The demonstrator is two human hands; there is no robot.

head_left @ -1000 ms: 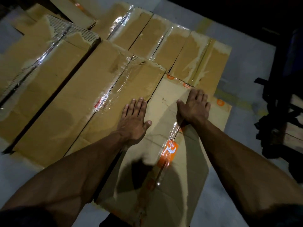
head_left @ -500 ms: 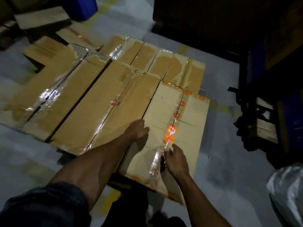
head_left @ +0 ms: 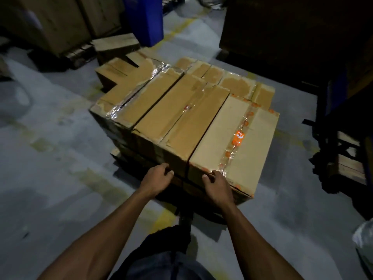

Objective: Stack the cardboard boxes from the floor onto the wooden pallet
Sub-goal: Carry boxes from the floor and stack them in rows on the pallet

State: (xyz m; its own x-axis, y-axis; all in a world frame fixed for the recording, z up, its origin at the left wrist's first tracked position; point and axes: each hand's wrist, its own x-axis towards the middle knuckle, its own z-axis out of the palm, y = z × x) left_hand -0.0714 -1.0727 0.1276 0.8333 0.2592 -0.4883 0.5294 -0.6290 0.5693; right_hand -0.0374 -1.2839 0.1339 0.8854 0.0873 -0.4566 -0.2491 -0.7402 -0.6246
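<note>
Nearest are the two bare arms, reaching up from 6 o'clock. The left hand point(head_left: 156, 179) sits at the near end of the brown box point(head_left: 193, 126). Its fingers are curled in. They look like they touch the box front, but I cannot tell if they hold anything. The right hand point(head_left: 217, 183) is at the near edge of the pale box point(head_left: 234, 136), the one with orange tape point(head_left: 237, 136). Its fingers curl over the top edge and its thumb points toward 9 o'clock, so it seems to grip that edge.

The pale box is the nearest one on the 3 o'clock side of the stack. It is long. Its long side runs away from the hands, toward about 1 o'clock. So the box lies straight ahead of the right hand, and that hand is closer to it. A push or pull would go along the long side.

Under the boxes, a bit of the wooden pallet point(head_left: 115, 152) peeks out at 9 o'clock. More boxes point(head_left: 222, 77) fill the far side at 12 o'clock. One lone box point(head_left: 116, 44) sits farther off, at 11 o'clock.
</note>
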